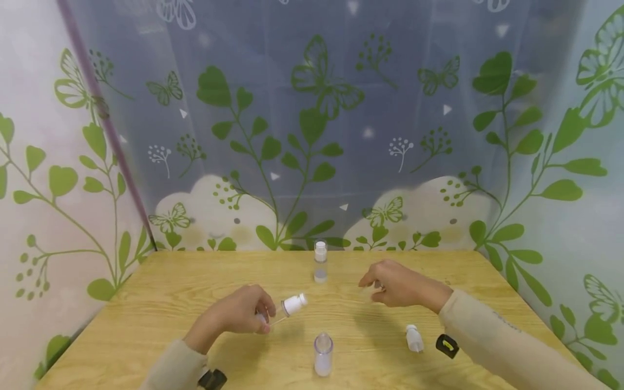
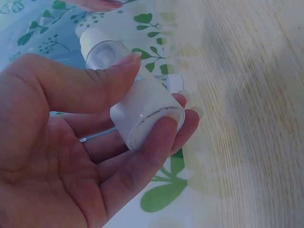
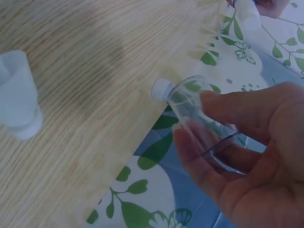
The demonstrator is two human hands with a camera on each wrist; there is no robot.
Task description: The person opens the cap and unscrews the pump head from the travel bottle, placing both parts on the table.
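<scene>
My left hand (image 1: 246, 310) grips a small pump bottle (image 2: 145, 111) around its lower body, thumb on one side and fingers on the other. The bottle is tilted, its white pump top (image 1: 294, 304) pointing right and upward in the head view. My right hand (image 1: 397, 283) pinches a clear plastic cap (image 3: 202, 118) between thumb and fingers, away from the bottle. In the right wrist view the cap shows as a hollow transparent cup. Between the hands, farther back, stands another pump bottle (image 1: 320, 264) with a white top.
A clear bottle body (image 1: 323, 357) with a purplish rim and no pump stands at the table's front middle. A white pump piece (image 1: 414, 339) is on the right below my right forearm. Patterned curtains (image 1: 312, 135) rise behind the wooden table (image 1: 185, 271).
</scene>
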